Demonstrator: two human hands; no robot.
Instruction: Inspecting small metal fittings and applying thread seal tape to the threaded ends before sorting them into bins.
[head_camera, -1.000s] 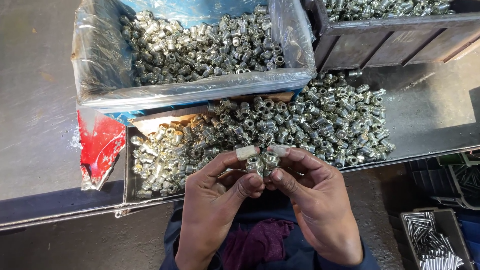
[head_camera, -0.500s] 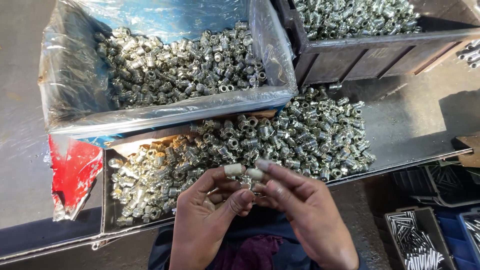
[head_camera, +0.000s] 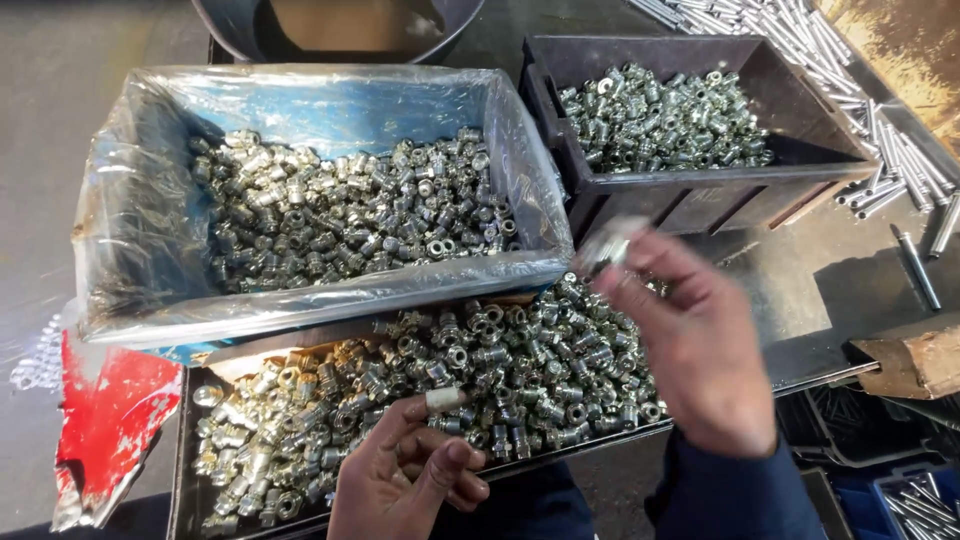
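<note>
Far left: crumpled red and white plastic wrapper (head_camera: 110, 425) lies on the grey desk (head_camera: 40, 150), touching the left end of the shallow dark tray (head_camera: 182, 470).

Tray holds a loose heap of small silver and brass-toned threaded metal fittings (head_camera: 500, 365), spread across its whole width, no common orientation.

Behind the tray, edge to edge with it: blue box lined with clear plastic film (head_camera: 150, 200), filled with the same kind of fittings. Its near wall overhangs the back of the tray heap.

Left hand (head_camera: 405, 475): low over the near tray rim, fingers curled loosely inward, index tip taped in white. Whether anything sits in the curl cannot be told; nothing shows. It is just beside the heap, nearer to it than the other hand.

Right hand (head_camera: 690, 345): raised above the right end of the tray, motion-blurred. Fingertips pinch a small silvery fitting (head_camera: 607, 243), held up near the front corner of the black plastic bin (head_camera: 700, 200). Long axis of the held fitting not readable through the blur.

Relation that matters: held fitting lies up and right of the left hand, just before the black bin's front wall; the bin opening is directly behind it, partly filled with fittings.

Right of the bin: loose steel rods (head_camera: 900, 160) on the desk, a wooden block (head_camera: 910, 360) at the desk edge. Open room is chiefly above the tray.
</note>
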